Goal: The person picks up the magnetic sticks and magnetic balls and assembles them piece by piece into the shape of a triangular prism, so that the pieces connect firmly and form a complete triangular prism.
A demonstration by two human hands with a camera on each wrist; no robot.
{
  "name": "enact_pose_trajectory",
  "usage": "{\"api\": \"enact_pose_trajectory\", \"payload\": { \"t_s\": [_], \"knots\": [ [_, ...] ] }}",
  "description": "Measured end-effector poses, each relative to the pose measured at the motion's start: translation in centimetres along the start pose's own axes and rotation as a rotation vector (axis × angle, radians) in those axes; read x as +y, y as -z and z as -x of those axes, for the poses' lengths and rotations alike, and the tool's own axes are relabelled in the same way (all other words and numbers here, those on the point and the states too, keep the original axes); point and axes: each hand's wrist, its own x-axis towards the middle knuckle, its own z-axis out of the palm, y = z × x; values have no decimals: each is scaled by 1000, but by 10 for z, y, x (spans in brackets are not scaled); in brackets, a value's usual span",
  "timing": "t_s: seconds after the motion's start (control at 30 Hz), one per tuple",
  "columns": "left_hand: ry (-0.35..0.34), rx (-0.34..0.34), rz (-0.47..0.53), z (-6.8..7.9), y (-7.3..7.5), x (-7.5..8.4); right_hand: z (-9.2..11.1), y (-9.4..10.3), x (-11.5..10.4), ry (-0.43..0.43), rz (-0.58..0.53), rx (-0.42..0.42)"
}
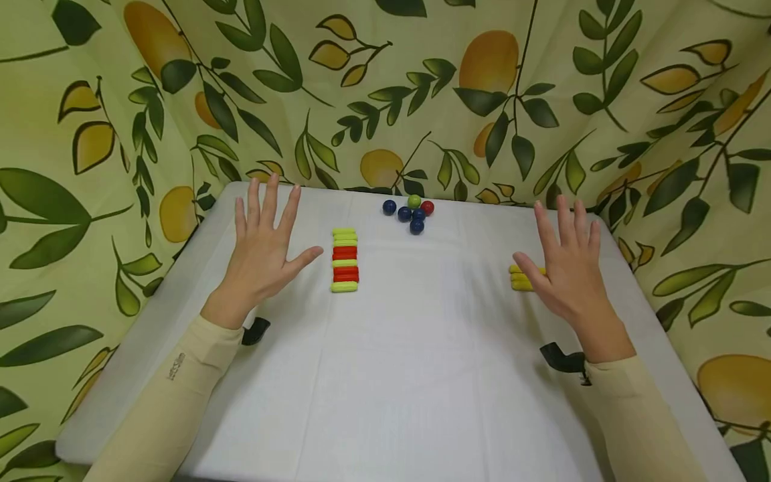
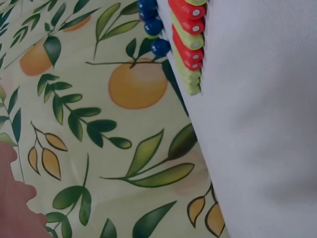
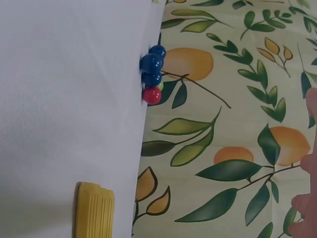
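Note:
My left hand [image 1: 260, 253] hovers over the left part of the table, fingers straight and spread. Just right of its thumb lies a column of short ribbed sticks, light green [image 1: 345, 287] and red [image 1: 345, 253], side by side. My right hand [image 1: 571, 276] is also held up with spread fingers, holding nothing. Beneath and beside its thumb are yellow ribbed sticks [image 1: 523, 284], partly hidden by the hand; the right wrist view shows their ends [image 3: 94, 213]. Only the edges of the left hand [image 2: 17, 203] and right hand [image 3: 308, 198] appear in their wrist views.
Near the table's far edge sits a cluster of small shiny balls: several blue balls [image 1: 417, 227], a green ball [image 1: 413, 201] and a red ball [image 1: 427, 207]. A white cloth covers the table [image 1: 397, 375]. Leaf-and-fruit patterned curtain [image 1: 385, 134] surrounds its back and sides.

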Motion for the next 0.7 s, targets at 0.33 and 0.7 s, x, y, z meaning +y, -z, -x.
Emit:
{"api": "enact_pose_trajectory", "payload": {
  "t_s": [0.33, 0.7],
  "knots": [
    [-10, -74, 270, -9, -7, 6, -37, -14, -8, 27, -219, 112],
    [70, -348, 420, -30, -14, 17, -115, -80, -38, -124, -421, -127]
  ]
}}
